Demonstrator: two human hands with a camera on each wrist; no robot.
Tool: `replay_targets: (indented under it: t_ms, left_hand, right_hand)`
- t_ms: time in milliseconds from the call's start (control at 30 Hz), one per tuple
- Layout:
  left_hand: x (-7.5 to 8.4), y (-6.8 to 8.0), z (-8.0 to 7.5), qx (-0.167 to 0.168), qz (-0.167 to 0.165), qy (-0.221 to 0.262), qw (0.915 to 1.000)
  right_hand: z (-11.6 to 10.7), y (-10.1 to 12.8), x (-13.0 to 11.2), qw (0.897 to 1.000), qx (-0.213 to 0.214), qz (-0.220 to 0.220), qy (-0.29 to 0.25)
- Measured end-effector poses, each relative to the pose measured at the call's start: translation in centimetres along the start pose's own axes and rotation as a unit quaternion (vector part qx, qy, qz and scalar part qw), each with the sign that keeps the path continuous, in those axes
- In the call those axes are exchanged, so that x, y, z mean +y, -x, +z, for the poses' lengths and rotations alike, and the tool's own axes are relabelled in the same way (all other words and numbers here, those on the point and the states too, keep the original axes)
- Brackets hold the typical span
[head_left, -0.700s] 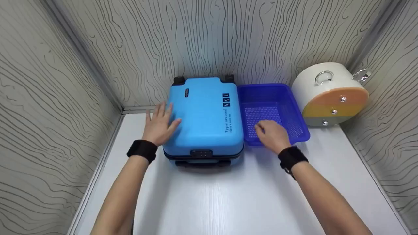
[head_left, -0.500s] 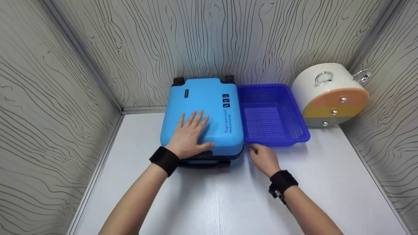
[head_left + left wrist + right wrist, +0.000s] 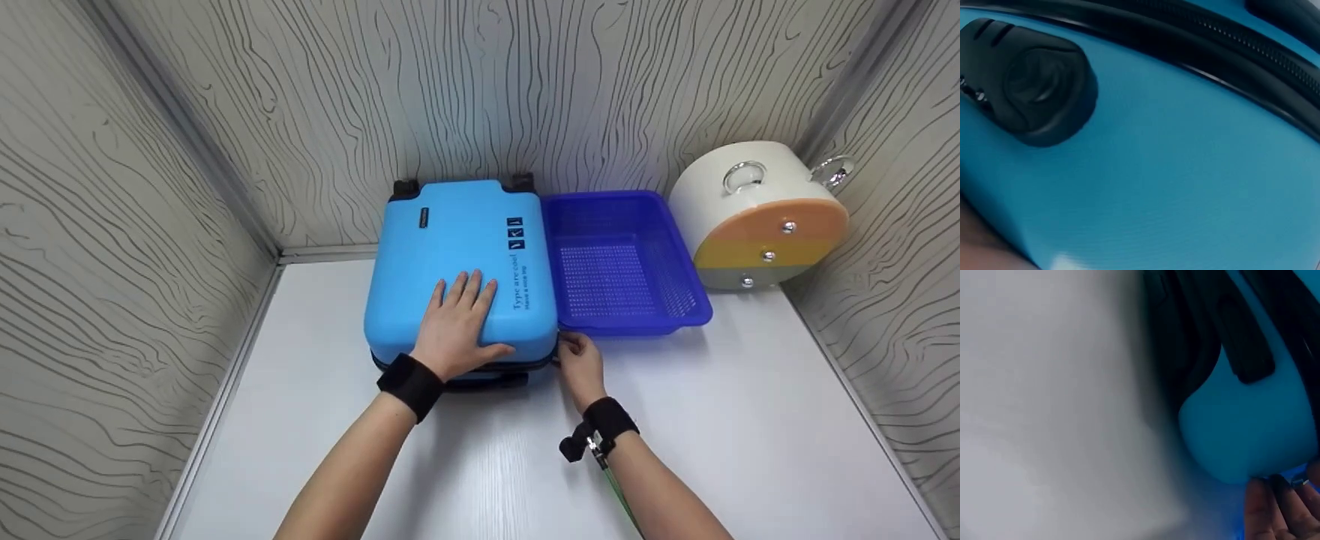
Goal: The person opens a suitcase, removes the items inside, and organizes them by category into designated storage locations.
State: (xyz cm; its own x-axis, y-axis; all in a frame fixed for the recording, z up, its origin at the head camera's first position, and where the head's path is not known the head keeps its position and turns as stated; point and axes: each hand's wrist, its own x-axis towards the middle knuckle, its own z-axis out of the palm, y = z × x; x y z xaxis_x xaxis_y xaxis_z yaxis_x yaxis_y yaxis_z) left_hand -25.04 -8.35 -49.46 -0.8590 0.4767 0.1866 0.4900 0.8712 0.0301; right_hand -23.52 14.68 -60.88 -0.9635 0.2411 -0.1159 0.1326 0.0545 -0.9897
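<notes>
A light blue hard-shell suitcase (image 3: 457, 240) lies flat at the back of the white table (image 3: 697, 442), with its black handle side toward me. My left hand (image 3: 461, 319) rests flat on the lid near the front edge, fingers straight. The left wrist view is filled by the blue shell (image 3: 1174, 185), a black lock (image 3: 1033, 84) and the zipper seam (image 3: 1252, 50). My right hand (image 3: 577, 358) is at the suitcase's front right corner (image 3: 1241, 433). Its fingertips (image 3: 1261, 509) and thumb pinch a small zipper pull (image 3: 1299, 482) at the seam.
A dark blue perforated plastic basket (image 3: 637, 324) stands against the suitcase's right side and holds nothing. A white round container (image 3: 757, 217) with an orange and yellow face lies at the back right corner. Patterned walls close in the table on three sides.
My left hand slid from the suitcase's left edge onto the lid near the front. My right hand left the basket's front rim and came to the suitcase's front right corner.
</notes>
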Motion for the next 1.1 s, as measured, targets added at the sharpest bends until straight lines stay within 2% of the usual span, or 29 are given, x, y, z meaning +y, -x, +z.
replay_targets:
  t_ms: [100,167,267,333,467,567,700,800,867,967,1100]
  left_hand:
    - [-0.1,0.8,0.1,0.003,-0.004,-0.003,1.0]
    - [-0.4,1.4,0.2,0.007,-0.008,-0.001,0.9999]
    - [-0.7,2.0,0.2,0.012,-0.01,0.003,0.9999]
    - [-0.8,2.3,0.3,0.012,-0.009,0.004,0.9999]
    - [-1.0,2.3,0.2,0.011,-0.006,0.0,0.9999]
    - [-0.9,1.9,0.0,0.012,-0.004,-0.005,0.9999]
    - [-0.7,1.2,-0.3,0.004,0.003,-0.006,1.0]
    - [-0.5,0.7,-0.3,-0.001,0.005,-0.008,1.0]
    - [-0.5,0.5,-0.3,0.0,0.005,-0.01,0.9999]
    - [-0.4,0.4,-0.2,0.001,0.006,-0.011,0.9999]
    - [-0.3,0.4,0.0,0.006,0.01,-0.005,0.9999]
  right_hand:
    - [0.5,0.5,0.3,1.0,0.014,-0.008,-0.002]
    - [0.8,0.8,0.5,0.999,0.018,-0.028,0.019]
    - [1.0,1.2,0.7,0.993,0.02,-0.08,0.086]
    - [0.8,1.3,0.8,0.981,0.02,-0.123,0.147]
    - [-0.1,1.2,0.8,0.945,0.024,-0.217,0.244]
    - [-1.0,1.1,0.8,0.909,0.029,-0.287,0.299]
    - [-2.3,1.3,0.9,0.862,0.043,-0.365,0.349]
    - [-3.1,1.6,1.0,0.835,0.05,-0.408,0.365]
    - [-3.4,1.9,1.1,0.821,0.05,-0.434,0.369]
    - [-3.7,2.4,1.4,0.804,0.048,-0.461,0.372]
    - [-3.8,3.3,1.7,0.79,0.042,-0.486,0.371]
